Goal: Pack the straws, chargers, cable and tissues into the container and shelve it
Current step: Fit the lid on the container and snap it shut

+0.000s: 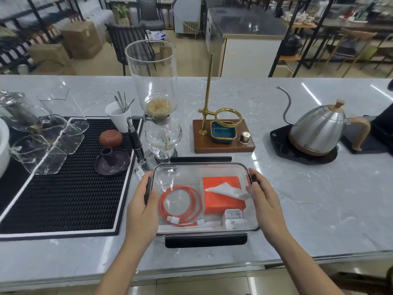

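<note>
Two bare forearms reach in from the near edge of the marble counter [319, 199]. The left hand [143, 206] and right hand [265, 204] press against the short ends of a clear lidded container [180, 173], fingers curled over the black side clasps, gripping it. The container sits near the counter's front edge, with a black latch flap [205, 241] along its near side. Inside, a coiled orange cable [180, 206] lies at the left; an orange tissue pack [223, 194] with a white tissue pulled up lies at the right; two white chargers [234, 219] sit in the near right corner; pale wrapped straws [191, 226] run along the near wall. Behind stands a glass siphon brewer [158, 116], and a black bar mat [63, 177] covers the counter's left end. Toward the right end, a steel gooseneck kettle [319, 128] bears partly legible lettering, "Brewista".
</note>
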### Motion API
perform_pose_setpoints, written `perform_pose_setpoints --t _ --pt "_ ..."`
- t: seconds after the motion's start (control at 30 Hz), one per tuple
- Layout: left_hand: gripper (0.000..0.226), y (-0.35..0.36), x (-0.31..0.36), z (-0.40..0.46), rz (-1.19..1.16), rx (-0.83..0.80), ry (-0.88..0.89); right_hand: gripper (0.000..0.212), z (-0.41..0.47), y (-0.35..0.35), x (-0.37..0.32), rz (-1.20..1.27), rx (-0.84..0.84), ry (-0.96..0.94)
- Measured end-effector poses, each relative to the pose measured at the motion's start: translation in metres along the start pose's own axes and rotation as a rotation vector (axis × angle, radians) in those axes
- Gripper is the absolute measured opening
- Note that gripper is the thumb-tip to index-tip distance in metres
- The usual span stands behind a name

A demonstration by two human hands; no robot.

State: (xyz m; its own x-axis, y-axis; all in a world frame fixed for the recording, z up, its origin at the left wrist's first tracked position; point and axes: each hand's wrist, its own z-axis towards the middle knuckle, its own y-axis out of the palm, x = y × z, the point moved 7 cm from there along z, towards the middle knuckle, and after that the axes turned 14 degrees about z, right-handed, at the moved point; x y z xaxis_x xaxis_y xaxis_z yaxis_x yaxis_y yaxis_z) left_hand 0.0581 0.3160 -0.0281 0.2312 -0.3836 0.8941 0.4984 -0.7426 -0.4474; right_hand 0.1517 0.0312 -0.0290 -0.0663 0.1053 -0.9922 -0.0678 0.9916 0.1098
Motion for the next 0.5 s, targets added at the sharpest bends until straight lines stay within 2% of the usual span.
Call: perform_pose_setpoints --t 0.5 --pt "0.035 -0.0050 -0.0024 -0.0004 0.024 0.060 -0.077 0.039 -0.0011 -0.0024 0.0012 -0.074 0.041 -0.007"
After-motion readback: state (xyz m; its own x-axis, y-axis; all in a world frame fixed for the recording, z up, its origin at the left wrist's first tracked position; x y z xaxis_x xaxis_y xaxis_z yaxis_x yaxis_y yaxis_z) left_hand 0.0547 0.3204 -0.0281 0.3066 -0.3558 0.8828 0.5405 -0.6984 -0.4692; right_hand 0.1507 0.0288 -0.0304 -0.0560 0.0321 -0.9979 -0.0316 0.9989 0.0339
